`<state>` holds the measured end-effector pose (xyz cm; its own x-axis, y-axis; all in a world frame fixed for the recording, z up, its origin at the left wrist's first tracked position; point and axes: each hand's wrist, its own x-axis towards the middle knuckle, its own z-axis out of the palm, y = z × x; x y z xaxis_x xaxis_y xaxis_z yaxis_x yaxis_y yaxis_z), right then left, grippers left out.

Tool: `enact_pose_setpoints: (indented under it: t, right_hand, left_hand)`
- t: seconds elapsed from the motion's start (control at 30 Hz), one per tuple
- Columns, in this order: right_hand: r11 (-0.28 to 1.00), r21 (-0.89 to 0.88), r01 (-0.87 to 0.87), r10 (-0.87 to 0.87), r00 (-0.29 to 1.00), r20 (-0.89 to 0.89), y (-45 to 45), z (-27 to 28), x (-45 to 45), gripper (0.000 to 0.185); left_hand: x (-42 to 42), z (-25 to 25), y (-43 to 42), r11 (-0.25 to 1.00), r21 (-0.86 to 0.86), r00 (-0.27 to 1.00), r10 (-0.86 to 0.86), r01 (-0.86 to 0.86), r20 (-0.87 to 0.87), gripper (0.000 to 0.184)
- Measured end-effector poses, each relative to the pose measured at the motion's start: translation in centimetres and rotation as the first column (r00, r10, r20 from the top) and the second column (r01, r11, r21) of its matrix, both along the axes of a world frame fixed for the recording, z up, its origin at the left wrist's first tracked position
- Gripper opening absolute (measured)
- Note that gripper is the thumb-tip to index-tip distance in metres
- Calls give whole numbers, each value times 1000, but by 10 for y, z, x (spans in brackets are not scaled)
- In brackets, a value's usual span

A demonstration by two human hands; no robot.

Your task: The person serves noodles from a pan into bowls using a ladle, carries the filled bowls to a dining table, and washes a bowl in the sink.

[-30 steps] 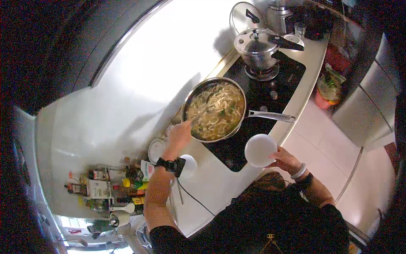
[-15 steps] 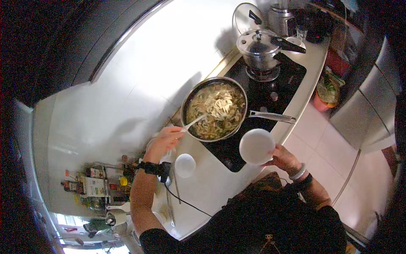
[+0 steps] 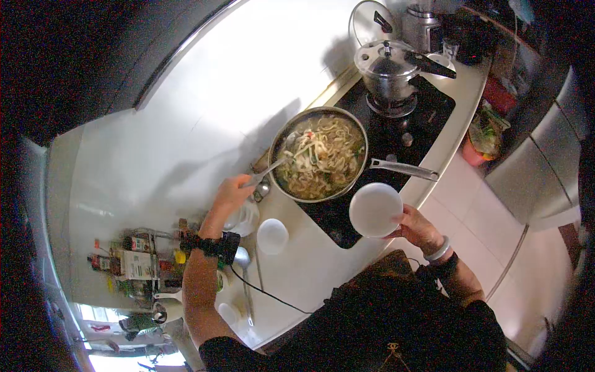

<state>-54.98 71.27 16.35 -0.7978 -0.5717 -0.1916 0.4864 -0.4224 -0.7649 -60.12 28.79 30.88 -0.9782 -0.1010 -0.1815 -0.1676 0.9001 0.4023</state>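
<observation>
A frying pan (image 3: pixel 365 139) full of noodles (image 3: pixel 319 158) with bits of green sits on the near part of the stove. My left hand (image 3: pixel 232 193) is closed around a long-handled cooking utensil (image 3: pixel 268 170), at the pan's left side. The utensil's far end is buried in the noodles, so its shape is hidden. In my right hand (image 3: pixel 420 228) is a white bowl (image 3: pixel 375 210), gripped by its rim and held near the stove's front edge, below the pan handle (image 3: pixel 406 168). The bowl's inside looks plain white.
A pressure cooker (image 3: pixel 387 71) stands on the far burner of the black stove (image 3: pixel 427 115), with a glass lid (image 3: pixel 370 23) behind it. On the counter (image 3: pixel 291 285) are a small white bowl (image 3: pixel 273 236), a ladle (image 3: pixel 243 259) and chopsticks (image 3: pixel 259 263). Condiment bottles (image 3: pixel 137 243) stand left.
My left hand has drawn back slightly left with the utensil, and the noodles in the pan lie differently, more spread out. The white bowl stays in my right hand nearly unmoved.
</observation>
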Motion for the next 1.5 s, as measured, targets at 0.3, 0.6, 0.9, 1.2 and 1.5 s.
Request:
enact_pose_setpoints:
  t: [0.3, 0.6, 0.9, 1.2, 1.5]
  right_hand:
    - [996, 91, -3, 1, 1000, 19, 3, 6, 1, 70]
    - [969, 217, 121, -116, 993, -37, 6, 7, -1, 68]
    - [981, 160, 113, -111, 994, -18, 7, 21, -14, 61]
    - [990, 86, 115, -112, 993, -33, 2, 15, -37, 58]
    - [987, -52, 151, -152, 988, -13, -16, 28, -55, 41]
  left_hand:
    - [6, 8, 23, 782, -621, 975, -170, 46, -142, 32]
    - [22, -4, 67, 763, -603, 947, -319, 231, -42, 29]
    - [14, -28, 18, 949, 179, 935, -294, 260, 199, 32]
    - [28, 22, 26, 759, 582, 943, 132, -294, 305, 36]
    - [38, 75, 38, 853, 453, 965, 213, -259, 150, 35]
